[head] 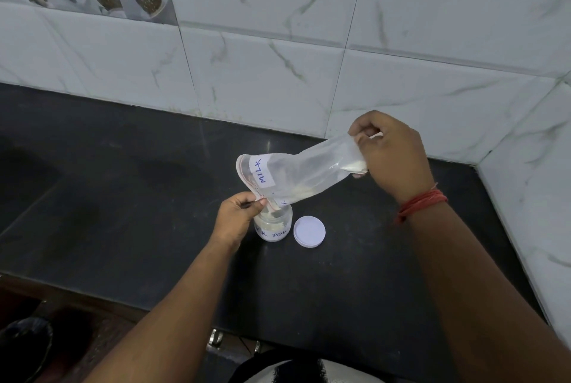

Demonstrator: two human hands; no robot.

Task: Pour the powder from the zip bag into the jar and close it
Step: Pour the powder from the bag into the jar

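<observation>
**A:** Starting nearest us, why is the left hand (239, 212) sitting so low?

**B:** It is pinching the lip of the zip bag (296, 175) between thumb and fingers, right over the mouth of the jar (273, 226). That is keeping the opening aimed into the glass, so the powder is falling inside rather than around it. I cannot tell whether the hand is also touching the jar.

**A:** And the lid (309, 231)?

**B:** It is lying flat just beside the jar, on its right, apart from it. I would say it is parked there to be within quick reach for the closing step, which is not yet done.

**A:** Further back, the right hand (392, 157) is much higher.

**B:** Yes, it is clamped on the bag's closed bottom corner, lifting it so the bag is sloping down toward the jar. A clump of powder (355, 165) is sitting in that raised corner and some is clinging along the lower fold, so the bag is not empty; the jar is already holding a pale layer.

**A:** Any room to move?

**B:** Plenty. The dark surface (123, 197) is running open to the left and toward us. Behind, the tiled wall (278, 42) is standing close, and it is turning a corner on the right, near the raised hand. The near edge is well apart from the jar.
</observation>
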